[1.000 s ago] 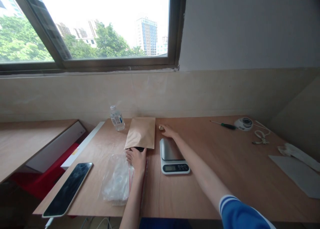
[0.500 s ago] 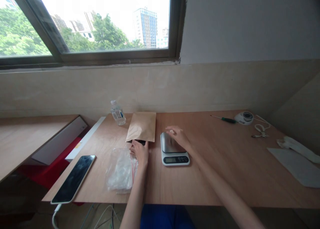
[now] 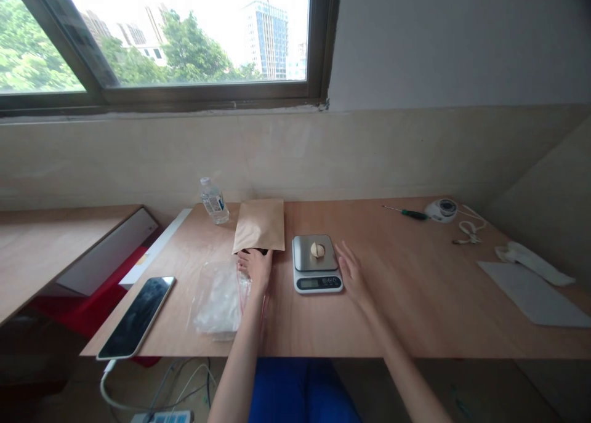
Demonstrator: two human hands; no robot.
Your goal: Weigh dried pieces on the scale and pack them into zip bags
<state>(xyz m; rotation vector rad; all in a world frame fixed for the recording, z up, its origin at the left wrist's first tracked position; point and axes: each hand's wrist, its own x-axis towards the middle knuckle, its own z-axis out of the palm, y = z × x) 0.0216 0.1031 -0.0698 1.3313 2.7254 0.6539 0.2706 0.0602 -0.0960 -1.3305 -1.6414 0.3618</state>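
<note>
Where the left hand [image 3: 255, 268] covers the near mouth of the brown paper bag [image 3: 259, 225] at frame centre, a dark object [image 3: 261, 251] is mostly hidden; whether the hand grips it cannot be told. The right hand [image 3: 351, 274] lies spread and empty just right of the scale [image 3: 316, 281], which bears a small pale lump [image 3: 317, 249]. Plastic bags [image 3: 217, 298] and a phone [image 3: 136, 316] lie lower left.

Small pale lump [image 3: 317, 249] centred on kitchen scale [image 3: 317, 282], flat brown paper pouch [image 3: 259, 226] just beside it
</note>
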